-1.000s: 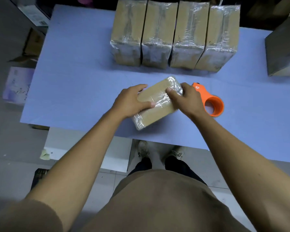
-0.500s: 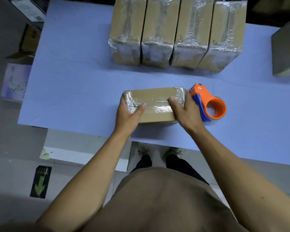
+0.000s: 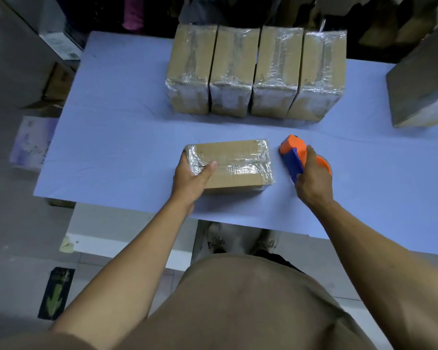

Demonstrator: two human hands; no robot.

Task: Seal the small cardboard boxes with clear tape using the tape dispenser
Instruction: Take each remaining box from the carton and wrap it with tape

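Note:
A small cardboard box (image 3: 234, 160) lies flat near the table's front edge, with clear tape over both ends and along its top seam. My left hand (image 3: 191, 176) grips its left end, thumb resting on top. To the right of the box, a hand's width away, lies the orange and blue tape dispenser (image 3: 295, 154). My right hand (image 3: 312, 179) is closed around the dispenser's rear part, covering most of its orange ring.
Several taped boxes (image 3: 254, 72) stand side by side at the back of the pale blue table (image 3: 116, 127). A larger grey-brown box (image 3: 422, 84) sits at the right edge. The floor on the left holds cartons and a printed sheet.
The box was turned from a diagonal tilt to lie flat and square. My right hand left the box's right end and took hold of the tape dispenser.

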